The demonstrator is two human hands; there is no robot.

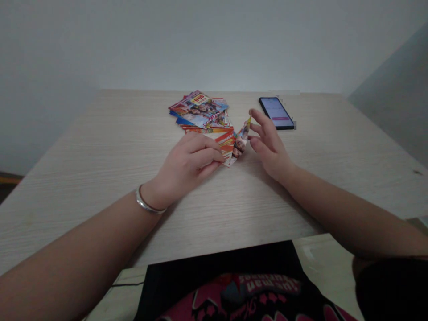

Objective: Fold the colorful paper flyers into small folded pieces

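Observation:
A folded piece of colourful printed paper (236, 145) lies at the middle of the light wooden table (100, 147). My left hand (187, 167), with a silver bangle on the wrist, is curled and presses the paper's left part down with its fingertips. My right hand (267, 145) is beside the paper's right side, its fingertips pinching the raised right flap, the other fingers apart. A loose stack of similar colourful printed sheets (200, 111) lies just beyond the hands.
A black phone (276, 113) with a lit screen lies on the table at the back right. A pale wall stands behind the table. The table's near edge is just in front of my lap.

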